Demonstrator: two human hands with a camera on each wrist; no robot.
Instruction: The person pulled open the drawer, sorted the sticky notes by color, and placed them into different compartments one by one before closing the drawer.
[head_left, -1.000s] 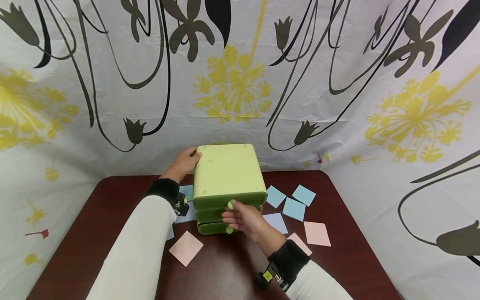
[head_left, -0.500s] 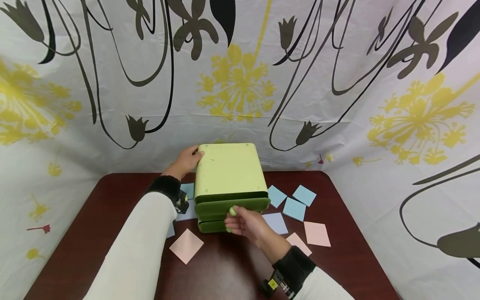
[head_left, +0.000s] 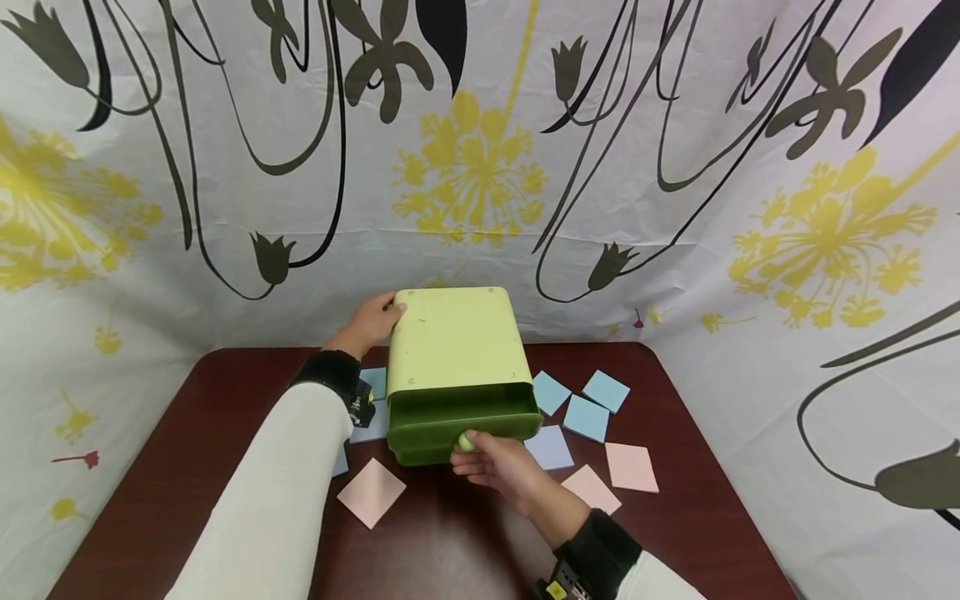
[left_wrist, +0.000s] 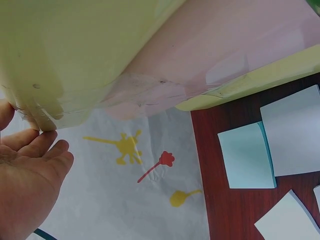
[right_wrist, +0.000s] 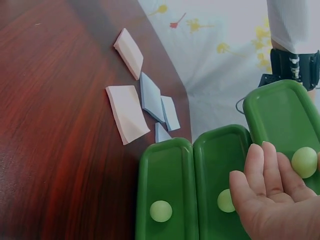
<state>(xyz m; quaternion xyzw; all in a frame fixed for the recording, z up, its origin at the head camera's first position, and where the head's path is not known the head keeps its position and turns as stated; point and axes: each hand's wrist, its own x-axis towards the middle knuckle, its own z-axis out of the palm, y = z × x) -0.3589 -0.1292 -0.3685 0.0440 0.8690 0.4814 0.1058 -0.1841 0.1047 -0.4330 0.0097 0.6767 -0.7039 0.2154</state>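
1. A green drawer unit (head_left: 453, 350) stood near the back edge of a dark wooden table (head_left: 187, 467), its three drawer fronts facing the person and its long axis running from front to back.

2. The top drawer (head_left: 465, 414) stood partly pulled out toward the person, overhanging the two shut drawers below; its round pale knob (head_left: 467, 441) sat at the middle of the front.

3. The right hand (head_left: 498, 465) was directly in front of the unit, fingers curled and pinching that knob; the wrist view showed the knob (right_wrist: 304, 162) held at the fingertips, with the two lower knobs (right_wrist: 161, 211) free. The drawer's line of travel ran straight toward this hand.

4. The left hand (head_left: 369, 323) lay against the rear left corner of the unit's top, fingers fairly straight and pressed to it, on the far side from the drawer fronts. The right hand was much the nearer to the open drawer.

5. Square paper notes lay scattered flat around the unit: blue notes (head_left: 587, 404) to its right, a pink note (head_left: 632, 467) beyond them, another pink note (head_left: 371, 492) near the front left, and more partly hidden beside the left sleeve (head_left: 277, 492).

6. A white curtain (head_left: 675, 208) printed with yellow and black flowers closed in the table on all sides.

7. No brand, label or readable writing showed on the unit, the notes or the curtain.
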